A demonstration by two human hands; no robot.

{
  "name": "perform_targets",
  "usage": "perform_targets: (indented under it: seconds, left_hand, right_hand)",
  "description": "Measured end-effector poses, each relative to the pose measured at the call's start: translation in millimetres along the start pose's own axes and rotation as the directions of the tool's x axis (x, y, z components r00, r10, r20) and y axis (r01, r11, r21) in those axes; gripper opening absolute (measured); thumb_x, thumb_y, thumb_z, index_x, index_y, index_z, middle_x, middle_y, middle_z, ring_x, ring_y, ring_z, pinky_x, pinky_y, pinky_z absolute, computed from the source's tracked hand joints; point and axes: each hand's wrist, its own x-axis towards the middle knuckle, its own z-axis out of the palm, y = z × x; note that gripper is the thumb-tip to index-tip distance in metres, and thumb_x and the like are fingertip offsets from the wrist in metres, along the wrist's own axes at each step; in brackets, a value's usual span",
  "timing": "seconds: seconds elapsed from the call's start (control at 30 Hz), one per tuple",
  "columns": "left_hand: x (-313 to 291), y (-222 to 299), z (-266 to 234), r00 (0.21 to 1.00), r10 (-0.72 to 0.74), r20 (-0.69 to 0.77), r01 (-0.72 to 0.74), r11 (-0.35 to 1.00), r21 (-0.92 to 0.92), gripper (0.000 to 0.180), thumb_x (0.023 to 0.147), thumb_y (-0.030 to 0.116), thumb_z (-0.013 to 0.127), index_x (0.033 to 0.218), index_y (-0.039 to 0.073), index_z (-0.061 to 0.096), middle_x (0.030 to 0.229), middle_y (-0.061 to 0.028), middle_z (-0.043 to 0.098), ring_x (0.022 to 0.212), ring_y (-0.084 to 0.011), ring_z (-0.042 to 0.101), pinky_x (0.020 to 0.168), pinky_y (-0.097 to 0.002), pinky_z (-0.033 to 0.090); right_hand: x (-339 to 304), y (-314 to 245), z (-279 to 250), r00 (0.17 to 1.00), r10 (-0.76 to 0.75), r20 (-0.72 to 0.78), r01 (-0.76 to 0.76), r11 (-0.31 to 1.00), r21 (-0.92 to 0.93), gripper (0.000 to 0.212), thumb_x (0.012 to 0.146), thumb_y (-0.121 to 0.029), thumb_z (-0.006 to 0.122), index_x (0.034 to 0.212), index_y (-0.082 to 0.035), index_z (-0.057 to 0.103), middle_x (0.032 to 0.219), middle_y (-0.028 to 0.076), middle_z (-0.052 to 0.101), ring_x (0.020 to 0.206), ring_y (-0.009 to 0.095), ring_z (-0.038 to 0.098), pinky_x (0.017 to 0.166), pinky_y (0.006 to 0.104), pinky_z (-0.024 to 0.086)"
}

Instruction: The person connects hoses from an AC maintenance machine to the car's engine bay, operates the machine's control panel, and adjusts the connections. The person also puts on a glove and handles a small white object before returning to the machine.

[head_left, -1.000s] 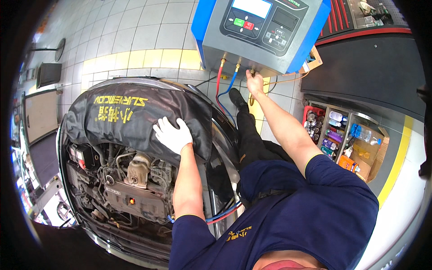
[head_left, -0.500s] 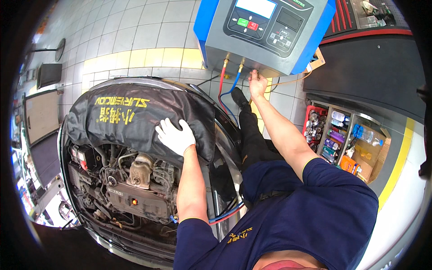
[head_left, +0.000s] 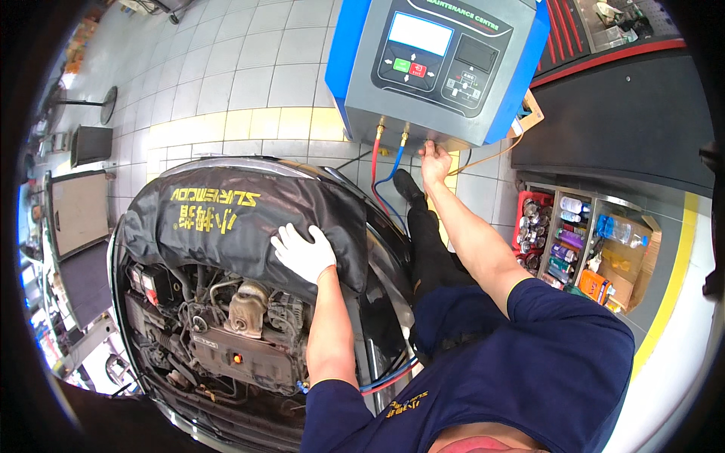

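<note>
My left hand (head_left: 303, 251), in a white glove, rests with fingers spread on a black fender cover (head_left: 279, 204) with yellow lettering, draped over the car. My bare right hand (head_left: 434, 162) reaches to the lower front edge of a grey and blue service machine (head_left: 355, 98). Its thumb and fingers are pinched together there, beside the hose fittings; whatever they grip is too small to tell. A red hose (head_left: 374, 162) and a blue hose (head_left: 396, 160) hang from the machine's brass fittings. Above them are a lit screen (head_left: 420, 34) and a keypad (head_left: 410, 69).
The open engine bay (head_left: 242, 355) lies below the cover, with a battery (head_left: 155, 285) at its left. At the right, a dark cabinet (head_left: 604, 121) stands above an open compartment with bottles (head_left: 568, 240) and a red bin of cans (head_left: 535, 219). A yellow strip (head_left: 264, 124) crosses the tiled floor.
The whole view has shifted a little, so the car and cover sit lower and farther right in it. Both hands keep their places on the cover and at the machine's edge.
</note>
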Motion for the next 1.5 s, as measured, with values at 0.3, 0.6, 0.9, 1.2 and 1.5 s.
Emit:
perform_targets:
  seconds: [0.3,0.6,0.9,1.2,1.5]
  left_hand:
    - [-1.6,-0.1,-0.3,1.000,0.008,-0.011,-0.008,1.000,0.003,0.058,0.099,0.040,0.069,0.141,0.001,0.068,0.150,-0.0180,0.065,0.153,-0.0411,0.048,0.126,-0.0551,0.035]
    - [-3.0,-0.5,0.9,1.000,-0.004,0.006,0.004,1.000,0.001,0.057,0.099,0.039,0.069,0.142,0.001,0.068,0.151,-0.0179,0.065,0.154,-0.0408,0.047,0.127,-0.0551,0.035]
    - [-2.4,0.8,-1.3,1.000,-0.001,0.007,0.001,1.000,0.006,0.057,0.099,0.039,0.069,0.142,0.001,0.068,0.153,-0.0175,0.064,0.155,-0.0408,0.046,0.128,-0.0549,0.034]
    - [-4.1,1.4,0.0,1.000,0.001,-0.012,-0.001,1.000,0.006,0.054,0.100,0.039,0.068,0.139,0.002,0.068,0.152,-0.0177,0.063,0.151,-0.0436,0.049,0.124,-0.0577,0.037]
    - [-4.8,0.2,6.7,1.000,0.013,-0.025,-0.012,1.000,0.018,0.055,0.099,0.038,0.068,0.139,0.001,0.069,0.153,-0.0172,0.064,0.151,-0.0424,0.050,0.124,-0.0560,0.037]
  right_hand:
    - [1.0,4.6,-2.4,0.991,0.130,-0.007,-0.129,0.986,0.106,0.021,0.104,-0.020,0.081,0.101,-0.001,0.074,0.082,0.004,0.075,0.070,0.011,0.064,0.064,0.0277,0.048]
    - [-4.4,-6.7,-0.3,0.992,0.129,-0.002,-0.127,0.980,0.153,0.018,0.106,-0.019,0.079,0.102,-0.002,0.073,0.083,0.003,0.074,0.064,0.008,0.057,0.056,0.0255,0.042]
    - [-0.3,-3.5,-5.1,0.988,0.135,0.080,-0.145,0.979,0.145,0.019,0.107,-0.022,0.078,0.102,-0.004,0.073,0.082,0.004,0.074,0.058,0.008,0.053,0.052,0.0242,0.040]
    - [0.0,2.0,-6.0,0.982,0.133,0.134,-0.151,0.979,0.138,0.021,0.112,-0.022,0.068,0.108,-0.003,0.075,0.085,0.005,0.077,0.060,0.007,0.051,0.053,0.0235,0.039]
    - [-5.6,-11.9,-7.0,0.978,0.184,0.104,-0.202,0.956,0.211,0.019,0.107,-0.024,0.077,0.103,-0.006,0.072,0.083,0.002,0.072,0.064,0.008,0.057,0.055,0.0243,0.042]
